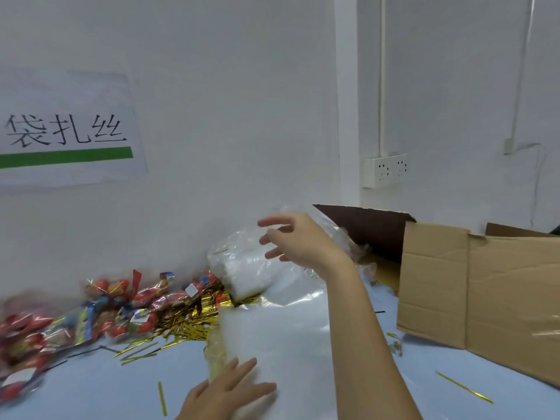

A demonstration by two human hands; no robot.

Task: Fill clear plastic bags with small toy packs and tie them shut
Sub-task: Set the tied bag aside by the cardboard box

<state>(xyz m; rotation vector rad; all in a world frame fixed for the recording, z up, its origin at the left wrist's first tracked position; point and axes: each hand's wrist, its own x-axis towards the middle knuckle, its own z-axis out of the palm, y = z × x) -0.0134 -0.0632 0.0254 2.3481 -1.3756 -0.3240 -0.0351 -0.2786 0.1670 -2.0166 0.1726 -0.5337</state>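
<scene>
left hand (230, 389): flat, fingers straight, pressing on the stack of clear plastic bags (272, 344) on the table (91, 389)
right hand (298, 237): raised, fingers spread and loose, gripping nothing, just above the crumpled bag bundle (248, 268)
toy packs (91, 313): heaped at left by the wall
gold twist ties (188, 322): piled between packs and bags
cardboard box (485, 292): right, open

The left hand (230, 392) lies flat, fingers straight, on a stack of clear plastic bags (281, 344) spread on the pale blue table (91, 389). The right hand (298, 237) hangs raised with fingers spread, holding nothing, in front of a crumpled bundle of clear bags (245, 268). Red toy packs (91, 313) and gold twist ties (188, 322) are heaped at the left along the wall, and an open cardboard box (485, 292) stands at the right.
</scene>
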